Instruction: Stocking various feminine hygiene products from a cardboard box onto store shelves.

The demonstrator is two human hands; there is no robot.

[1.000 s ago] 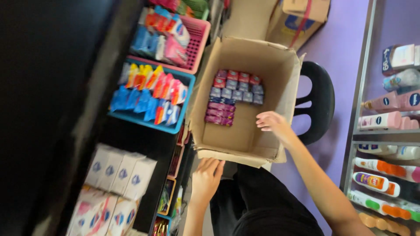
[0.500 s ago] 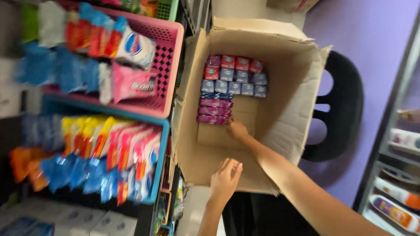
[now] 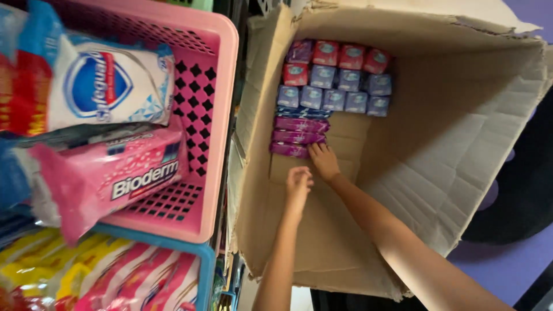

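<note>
Deep inside the box (image 3: 461,144), the right hand (image 3: 324,161) touches the nearest magenta pack (image 3: 290,150), fingers spread on it, gripping nothing. Stacked packs run crosswise just beyond. The left hand (image 3: 298,183) hovers nearby, loosely curled, empty.

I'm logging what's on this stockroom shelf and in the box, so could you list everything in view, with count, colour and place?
cardboard box: one, brown, open, centre and right.
small packs: about a dozen, red, purple and blue, in rows at the box's far end.
flat packs: three, magenta, stacked nearer than the rows.
pink basket: one, left, holding a white pack and a pink pack.
blue basket: one, lower left, holding yellow, pink and red packs.
dark chair: one, right, behind the box.
left hand: inside the box, touching nothing.
right hand: fingertips at the nearest magenta pack.
</note>
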